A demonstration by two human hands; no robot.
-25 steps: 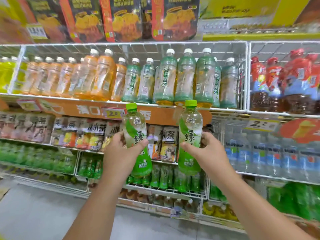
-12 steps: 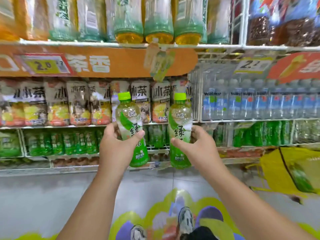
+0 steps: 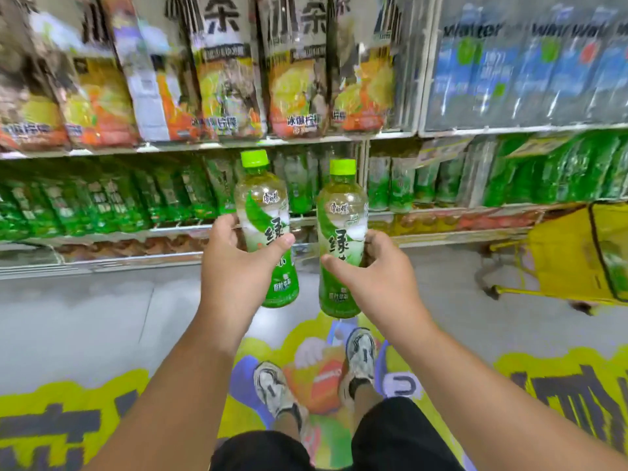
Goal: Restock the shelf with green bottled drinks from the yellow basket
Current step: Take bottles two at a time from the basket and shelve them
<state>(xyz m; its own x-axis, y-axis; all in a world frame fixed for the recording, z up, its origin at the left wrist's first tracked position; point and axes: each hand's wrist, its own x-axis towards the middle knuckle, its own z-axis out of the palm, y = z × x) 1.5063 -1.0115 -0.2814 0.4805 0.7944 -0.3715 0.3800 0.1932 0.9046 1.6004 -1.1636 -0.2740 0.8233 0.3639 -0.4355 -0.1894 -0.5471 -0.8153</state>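
My left hand (image 3: 238,266) grips an upright green-capped tea bottle (image 3: 263,205) around its middle. My right hand (image 3: 375,270) grips a second, matching green bottle (image 3: 341,219) beside it. Both bottles are held out in front of the low shelf row of green bottles (image 3: 102,205), a little apart from each other. The yellow basket (image 3: 571,256) stands on the floor at the right, below the shelf.
Above the green row sits a shelf of orange-and-white tea cartons (image 3: 224,79), with blue-labelled water bottles (image 3: 526,62) to the right. More green bottles (image 3: 543,171) fill the lower right bay. My shoes (image 3: 360,355) stand on a colourful floor sticker (image 3: 306,365).
The view has tilted down and closer to the lower shelves. Both hands still hold their bottles and have lowered them from the upper shelves to the level of the green row.
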